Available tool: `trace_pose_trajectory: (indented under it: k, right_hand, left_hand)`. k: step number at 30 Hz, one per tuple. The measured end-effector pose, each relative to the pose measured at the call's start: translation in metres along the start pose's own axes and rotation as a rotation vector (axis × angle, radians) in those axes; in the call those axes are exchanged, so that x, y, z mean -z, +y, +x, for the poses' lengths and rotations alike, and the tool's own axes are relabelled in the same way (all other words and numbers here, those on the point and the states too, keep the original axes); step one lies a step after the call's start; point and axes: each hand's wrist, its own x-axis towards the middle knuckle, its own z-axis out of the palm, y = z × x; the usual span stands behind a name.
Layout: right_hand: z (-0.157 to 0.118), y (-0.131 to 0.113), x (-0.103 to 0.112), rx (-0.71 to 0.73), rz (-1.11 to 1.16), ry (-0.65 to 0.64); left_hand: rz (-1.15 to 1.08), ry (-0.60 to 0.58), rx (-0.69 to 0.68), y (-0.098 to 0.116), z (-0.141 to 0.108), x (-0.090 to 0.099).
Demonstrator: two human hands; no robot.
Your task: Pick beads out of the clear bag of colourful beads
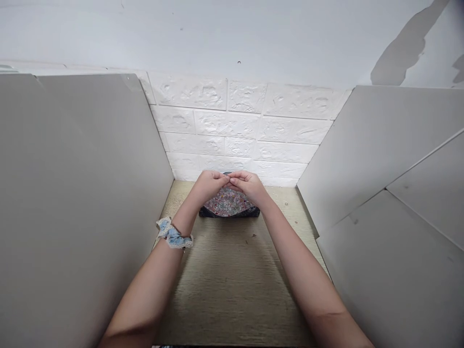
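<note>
My left hand (210,185) and my right hand (249,186) meet fingertip to fingertip above a dark bag or tray (250,212). Thumbs and forefingers are pinched together, and whatever lies between them is too small to make out. Many tiny multicoloured beads (227,203), pink, white and clear, fill the dark container just below my hands. My hands cover its far part. A light blue scrunchie (174,234) with white lace trim circles my left wrist.
The container rests on a wooden tabletop (232,290) near its back. Grey-white panels (83,193) (369,169) rise on both sides. A white brick-patterned wall (241,128) closes off the back. Small dark specks (253,235) lie on the wood.
</note>
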Motion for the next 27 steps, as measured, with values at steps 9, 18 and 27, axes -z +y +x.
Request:
trace_pose_trajectory:
  k: [9,18,27]
  right_hand:
    - [-0.023,-0.054,-0.007,0.352,-0.886,-0.015]
    - [-0.054,-0.095,-0.026,0.325,-0.885,-0.104]
    - [-0.089,-0.143,-0.008,0.419,-0.067,0.175]
  left_hand:
    - [-0.303,-0.313,0.105,0.009,-0.009,0.001]
    - [-0.43,-0.591,-0.038,0.011,-0.018,0.008]
    - [-0.505,-0.721,-0.15,0.021,-0.032,0.032]
